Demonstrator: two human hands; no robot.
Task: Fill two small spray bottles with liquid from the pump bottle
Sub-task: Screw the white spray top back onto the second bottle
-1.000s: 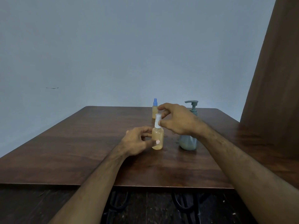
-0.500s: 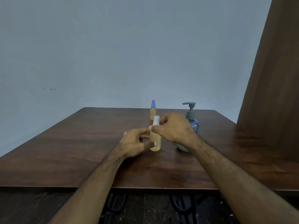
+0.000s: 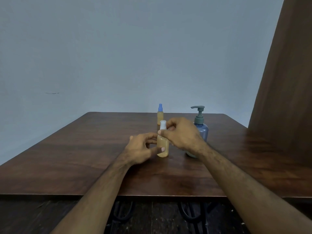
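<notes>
A small spray bottle with a white top [image 3: 163, 146], filled with amber liquid, stands upright near the middle of the wooden table [image 3: 84, 149]. My left hand [image 3: 141, 147] grips its body from the left, thumb across the front. My right hand [image 3: 181, 133] pinches the white spray top at the neck. A second small spray bottle with a blue top [image 3: 160, 114], also amber, stands farther back. The blue pump bottle [image 3: 200, 127] with a grey pump head stands to the right, partly hidden behind my right hand.
A tall brown wooden panel [image 3: 287, 98] rises at the table's right rear. A pale blue wall stands behind the table. Dark metal legs [image 3: 189, 211] show below the near table edge.
My right hand has come down from above the white top and now pinches it at the neck. The left hand keeps its hold on the bottle's body.
</notes>
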